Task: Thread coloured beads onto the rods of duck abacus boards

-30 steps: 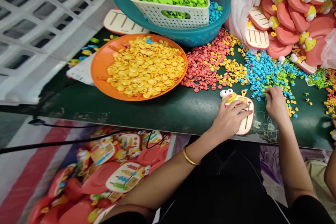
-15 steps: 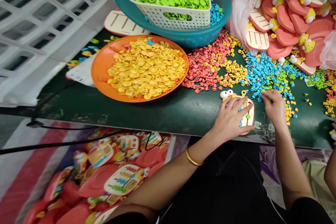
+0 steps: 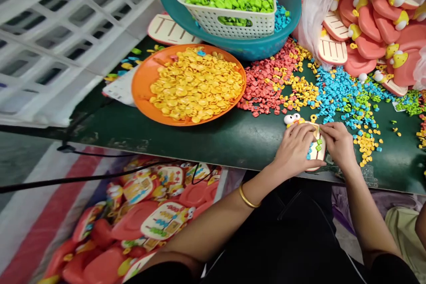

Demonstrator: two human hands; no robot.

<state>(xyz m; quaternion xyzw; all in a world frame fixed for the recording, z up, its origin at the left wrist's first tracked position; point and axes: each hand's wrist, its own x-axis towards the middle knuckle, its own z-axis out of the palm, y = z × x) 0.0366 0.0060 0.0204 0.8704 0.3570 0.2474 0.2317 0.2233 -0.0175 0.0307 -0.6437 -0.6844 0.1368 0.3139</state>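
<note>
A cream toy board with bulging white eyes (image 3: pixel 293 119) lies at the table's front edge, with blue beads and green beads (image 3: pixel 318 144) set in its slots. Across its left part rests my left hand (image 3: pixel 294 144), fingers curled over the board and gripping it. My right hand (image 3: pixel 338 144) is at the board's right edge, thumb and fingertips pinched together near its upper slots. Whatever is between those fingertips is too small and too covered to make out. My left fingers hide part of the board's face.
An orange dish (image 3: pixel 143 84) of yellow pieces stands left. Behind it, a teal basin (image 3: pixel 229 46) bears a white basket (image 3: pixel 199 15) of green pieces. Loose red beads (image 3: pixel 262 82) and blue beads (image 3: pixel 333 91) spread beyond my hands. A plastic bag (image 3: pixel 309 13) holds red toys. Finished-looking toys (image 3: pixel 163 219) lie below left.
My right hand has moved left from the loose blue beads to the toy board. Another green bead shows on the board. The camera view has shifted slightly; another person's hand at right has left view.
</note>
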